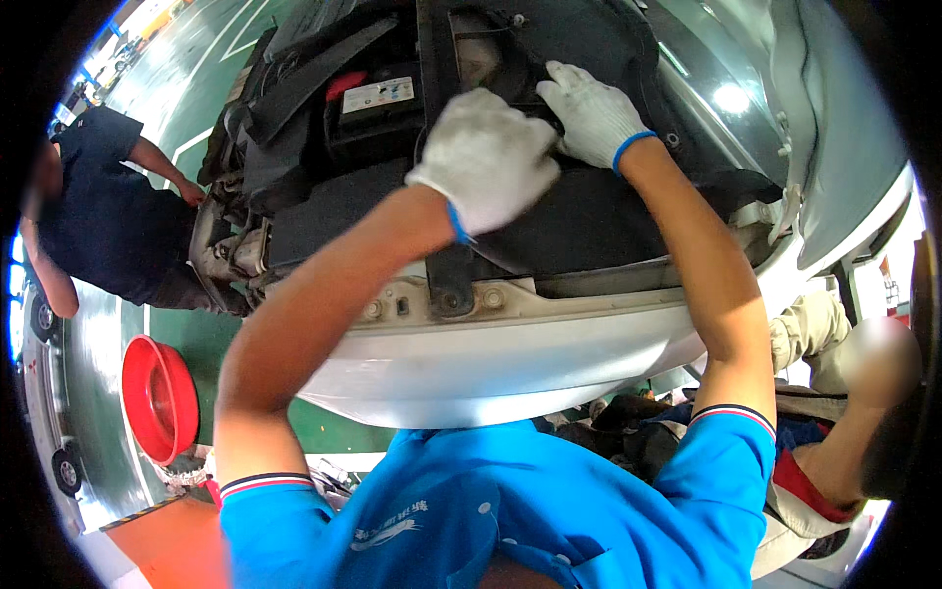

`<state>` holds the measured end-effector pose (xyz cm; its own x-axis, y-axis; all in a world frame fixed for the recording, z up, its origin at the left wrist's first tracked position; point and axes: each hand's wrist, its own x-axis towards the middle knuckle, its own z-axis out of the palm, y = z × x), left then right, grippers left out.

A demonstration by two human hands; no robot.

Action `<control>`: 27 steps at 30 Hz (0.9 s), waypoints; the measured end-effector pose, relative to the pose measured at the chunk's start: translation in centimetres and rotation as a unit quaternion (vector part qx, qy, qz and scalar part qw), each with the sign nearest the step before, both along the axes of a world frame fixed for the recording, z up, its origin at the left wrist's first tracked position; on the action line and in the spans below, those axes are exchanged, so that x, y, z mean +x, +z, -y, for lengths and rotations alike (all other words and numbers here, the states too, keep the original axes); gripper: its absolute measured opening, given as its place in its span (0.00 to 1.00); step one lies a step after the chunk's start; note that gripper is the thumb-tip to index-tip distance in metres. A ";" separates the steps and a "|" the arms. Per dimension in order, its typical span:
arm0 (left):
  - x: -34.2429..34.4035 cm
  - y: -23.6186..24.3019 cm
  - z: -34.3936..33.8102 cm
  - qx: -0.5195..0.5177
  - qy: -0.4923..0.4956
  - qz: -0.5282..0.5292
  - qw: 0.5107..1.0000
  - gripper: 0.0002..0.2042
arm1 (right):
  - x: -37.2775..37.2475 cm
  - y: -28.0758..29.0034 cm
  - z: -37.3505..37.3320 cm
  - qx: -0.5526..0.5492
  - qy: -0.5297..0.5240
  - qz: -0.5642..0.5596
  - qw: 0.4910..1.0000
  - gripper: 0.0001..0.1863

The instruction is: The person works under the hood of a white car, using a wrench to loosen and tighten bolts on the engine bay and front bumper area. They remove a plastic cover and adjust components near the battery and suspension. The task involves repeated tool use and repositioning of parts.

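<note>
Black bar runs twelve-to-six o'clock beneath the nearer left hand. Its grip curls, contents hidden; right hand looks released.

White-knit-gloved, blue-cuffed hands: two. Long flat black bar: one. Black box-shaped battery: one. Red plastic terminal cover: one. Round red plastic basin: one. Silver-painted cars: two. Co-workers: apparently two, picture rim blurred.

The black cover lies matte and uneven on both sides of the bar, which is dark, straight, bolted at its near end, partly hidden midway.
</note>
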<state>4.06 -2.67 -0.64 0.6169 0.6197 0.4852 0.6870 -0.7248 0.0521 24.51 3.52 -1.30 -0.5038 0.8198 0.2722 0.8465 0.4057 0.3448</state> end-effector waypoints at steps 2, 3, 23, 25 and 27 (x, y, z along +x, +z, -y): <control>1.9 -0.1 1.7 -0.023 0.029 0.002 0.999 0.16 | 0.1 -0.3 0.0 0.009 0.001 -0.001 1.000 0.25; 2.3 0.4 2.3 -0.023 0.040 -0.030 0.999 0.14 | 0.5 -0.5 0.0 0.020 0.018 0.001 1.000 0.24; 1.0 1.0 0.2 -0.050 0.025 -0.045 0.997 0.13 | 0.7 -0.3 -0.4 0.005 -0.004 0.022 1.000 0.28; 2.1 0.8 1.4 -0.050 0.049 -0.068 0.995 0.11 | 0.4 -0.1 -0.2 -0.011 -0.003 0.018 1.000 0.28; 2.2 0.0 1.6 0.005 0.067 -0.084 0.994 0.10 | 0.2 -0.2 -0.1 -0.009 0.007 0.013 1.000 0.26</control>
<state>6.27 -4.26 -0.65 0.6019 0.6972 0.3894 0.7759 -0.6259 -0.0786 24.75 3.67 -1.50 -0.5220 0.8174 0.2438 0.8315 0.4238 0.3593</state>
